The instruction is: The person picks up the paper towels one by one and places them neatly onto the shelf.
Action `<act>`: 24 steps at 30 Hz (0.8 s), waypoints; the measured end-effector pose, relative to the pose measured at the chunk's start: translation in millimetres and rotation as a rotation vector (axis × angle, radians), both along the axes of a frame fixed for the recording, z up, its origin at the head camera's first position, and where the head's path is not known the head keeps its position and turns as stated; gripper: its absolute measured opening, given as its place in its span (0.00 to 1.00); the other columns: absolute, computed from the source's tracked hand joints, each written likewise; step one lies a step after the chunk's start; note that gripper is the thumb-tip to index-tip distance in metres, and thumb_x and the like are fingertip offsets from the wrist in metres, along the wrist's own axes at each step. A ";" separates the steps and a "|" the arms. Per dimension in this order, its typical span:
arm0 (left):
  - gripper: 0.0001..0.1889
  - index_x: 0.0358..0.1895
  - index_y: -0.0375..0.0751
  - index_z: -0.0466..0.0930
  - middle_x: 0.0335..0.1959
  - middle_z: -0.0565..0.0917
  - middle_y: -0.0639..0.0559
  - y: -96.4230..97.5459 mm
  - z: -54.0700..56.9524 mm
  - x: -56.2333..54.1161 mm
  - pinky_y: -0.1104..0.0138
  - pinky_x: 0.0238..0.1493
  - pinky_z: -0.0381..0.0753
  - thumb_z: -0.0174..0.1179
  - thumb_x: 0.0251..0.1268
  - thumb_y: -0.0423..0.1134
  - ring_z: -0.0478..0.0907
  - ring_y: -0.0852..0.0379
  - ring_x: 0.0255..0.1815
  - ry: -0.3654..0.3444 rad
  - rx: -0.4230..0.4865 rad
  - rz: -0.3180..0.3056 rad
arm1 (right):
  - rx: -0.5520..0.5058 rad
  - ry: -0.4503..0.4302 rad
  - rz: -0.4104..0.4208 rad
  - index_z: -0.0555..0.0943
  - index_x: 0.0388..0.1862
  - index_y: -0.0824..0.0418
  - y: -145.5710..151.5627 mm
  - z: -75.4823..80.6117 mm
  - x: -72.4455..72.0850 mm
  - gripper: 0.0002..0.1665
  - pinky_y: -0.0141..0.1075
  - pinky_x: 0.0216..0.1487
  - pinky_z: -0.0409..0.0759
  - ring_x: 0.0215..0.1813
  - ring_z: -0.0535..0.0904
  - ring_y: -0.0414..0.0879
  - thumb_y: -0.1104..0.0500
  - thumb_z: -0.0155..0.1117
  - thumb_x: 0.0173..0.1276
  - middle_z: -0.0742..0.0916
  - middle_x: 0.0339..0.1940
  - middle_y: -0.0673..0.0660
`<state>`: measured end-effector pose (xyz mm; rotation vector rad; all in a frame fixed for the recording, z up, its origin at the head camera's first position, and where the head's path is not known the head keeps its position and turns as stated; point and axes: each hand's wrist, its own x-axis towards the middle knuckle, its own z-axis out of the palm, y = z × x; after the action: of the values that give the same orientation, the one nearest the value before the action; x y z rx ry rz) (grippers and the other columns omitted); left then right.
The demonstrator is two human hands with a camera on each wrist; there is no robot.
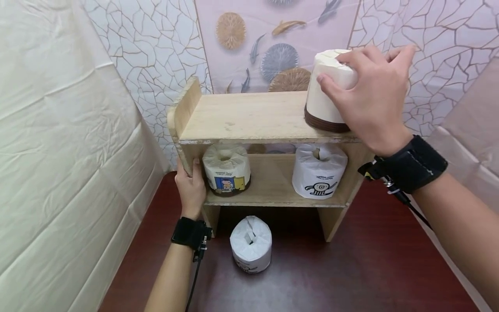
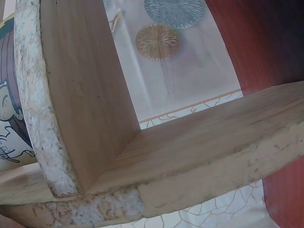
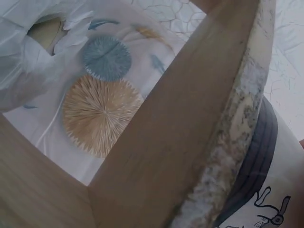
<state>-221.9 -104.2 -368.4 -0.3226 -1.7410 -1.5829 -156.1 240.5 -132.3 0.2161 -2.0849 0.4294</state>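
My right hand (image 1: pixel 374 95) holds a cream toilet roll (image 1: pixel 331 95) with a brown lower band, thumb on its side and fingers over its top. The roll is upright at the right end of the top board of a wooden shelf (image 1: pixel 249 115). With my left hand (image 1: pixel 191 188) I grip the shelf's left side panel, the thumb lying along its front. Just right of that thumb, a cream roll with a cartoon door (image 1: pixel 227 167) stands on the middle board. A white roll with a dog drawing (image 1: pixel 319 173) occupies the same board's right end, also partly seen in the right wrist view.
Another white toilet roll (image 1: pixel 251 242) stands on the dark red table (image 1: pixel 312 277) in front of the shelf. Behind is a patterned cloth (image 1: pixel 253 26) with fish and round motifs. Pale padded fabric (image 1: pixel 78 151) lines the left side. Cables trail from both wrist straps.
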 end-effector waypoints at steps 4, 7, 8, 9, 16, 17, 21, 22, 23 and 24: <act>0.23 0.76 0.42 0.70 0.61 0.85 0.40 1.2 1.2 1.8 0.52 0.59 0.81 0.53 0.84 0.37 0.83 0.47 0.61 -0.007 -0.004 -0.004 | 0.057 -0.018 -0.013 0.86 0.61 0.65 1.1 2.2 3.9 0.36 0.56 0.64 0.54 0.54 0.73 0.67 0.37 0.71 0.71 0.88 0.56 0.67; 0.24 0.78 0.41 0.69 0.61 0.84 0.37 2.7 1.7 5.8 0.51 0.59 0.81 0.52 0.84 0.35 0.83 0.46 0.62 -0.030 -0.008 0.002 | 0.073 -0.067 -0.009 0.86 0.62 0.65 4.8 2.6 7.8 0.38 0.56 0.64 0.54 0.53 0.73 0.67 0.36 0.72 0.70 0.88 0.57 0.68; 0.24 0.78 0.40 0.68 0.61 0.84 0.36 3.5 2.8 7.8 0.50 0.58 0.81 0.52 0.84 0.34 0.83 0.45 0.62 -0.036 -0.008 0.002 | 0.070 -0.077 0.000 0.85 0.61 0.66 6.7 2.8 8.6 0.38 0.55 0.64 0.53 0.54 0.74 0.67 0.36 0.72 0.70 0.88 0.57 0.68; 0.24 0.78 0.39 0.68 0.61 0.83 0.34 4.4 4.6 9.8 0.49 0.58 0.80 0.51 0.84 0.33 0.83 0.44 0.62 -0.040 -0.008 0.000 | 0.059 -0.081 0.014 0.85 0.61 0.66 8.7 3.2 8.9 0.37 0.53 0.64 0.53 0.54 0.75 0.66 0.37 0.72 0.70 0.88 0.57 0.68; 0.23 0.77 0.35 0.68 0.61 0.83 0.33 10.2 23.8 26.1 0.49 0.59 0.79 0.51 0.84 0.33 0.82 0.42 0.62 -0.040 -0.002 -0.004 | -0.058 -0.049 0.153 0.87 0.52 0.68 25.8 5.0 5.9 0.29 0.43 0.59 0.52 0.49 0.66 0.40 0.42 0.66 0.75 0.87 0.56 0.67; 0.23 0.77 0.35 0.68 0.61 0.83 0.33 9.9 24.3 27.2 0.48 0.59 0.79 0.51 0.84 0.33 0.82 0.42 0.62 -0.044 -0.004 -0.003 | -0.078 -0.059 0.169 0.87 0.52 0.68 27.9 4.9 5.3 0.29 0.42 0.59 0.51 0.50 0.61 0.36 0.43 0.64 0.75 0.86 0.57 0.67; 0.24 0.78 0.35 0.67 0.62 0.83 0.32 9.6 25.4 28.4 0.47 0.61 0.79 0.50 0.84 0.33 0.82 0.41 0.63 -0.051 -0.011 -0.005 | -0.142 -0.109 0.235 0.87 0.54 0.68 36.6 5.4 3.4 0.30 0.43 0.63 0.51 0.57 0.55 0.30 0.43 0.59 0.75 0.83 0.61 0.65; 0.24 0.78 0.35 0.66 0.62 0.82 0.32 9.7 25.7 28.4 0.47 0.61 0.79 0.50 0.84 0.32 0.82 0.41 0.63 -0.050 -0.012 -0.006 | -0.159 -0.122 0.255 0.87 0.55 0.68 39.1 5.4 2.9 0.30 0.44 0.65 0.51 0.60 0.56 0.30 0.43 0.58 0.76 0.82 0.62 0.64; 0.24 0.78 0.35 0.66 0.62 0.82 0.31 9.8 26.1 28.3 0.47 0.61 0.79 0.50 0.84 0.32 0.81 0.41 0.64 -0.048 -0.012 -0.006 | -0.184 -0.140 0.278 0.87 0.56 0.67 41.5 5.4 2.6 0.30 0.44 0.67 0.51 0.62 0.58 0.32 0.44 0.57 0.76 0.81 0.64 0.62; 0.24 0.78 0.34 0.66 0.63 0.82 0.31 9.9 26.3 28.0 0.47 0.62 0.79 0.50 0.84 0.32 0.81 0.42 0.64 -0.045 -0.011 -0.007 | -0.209 -0.153 0.306 0.87 0.57 0.67 44.2 5.2 2.1 0.29 0.44 0.69 0.52 0.64 0.60 0.35 0.44 0.56 0.77 0.80 0.66 0.61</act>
<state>-193.9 -94.3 -342.1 -0.3010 -1.7855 -1.5973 -154.0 284.7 -127.1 0.3910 -2.1426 0.8672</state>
